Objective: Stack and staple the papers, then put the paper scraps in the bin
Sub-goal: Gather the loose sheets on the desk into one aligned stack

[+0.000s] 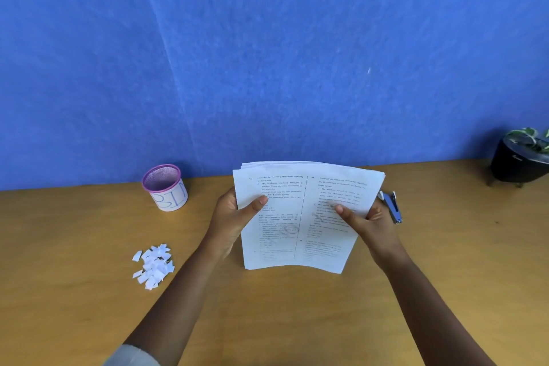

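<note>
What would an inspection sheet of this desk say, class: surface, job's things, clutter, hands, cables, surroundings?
Surface: wooden table, bare near the person.
Job's things: papers held upright in both hands; stapler behind them on the right; paper scraps piled at left; bin at the back left, its inside hidden.
Clutter: nothing seen.
Hands: left hand and right hand grip the stack's side edges.
Cables: nothing seen.
Surroundings: blue wall; potted plant far right.

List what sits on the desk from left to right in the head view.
Paper scraps → bin → left hand → stack of papers → right hand → stapler → potted plant.
</note>
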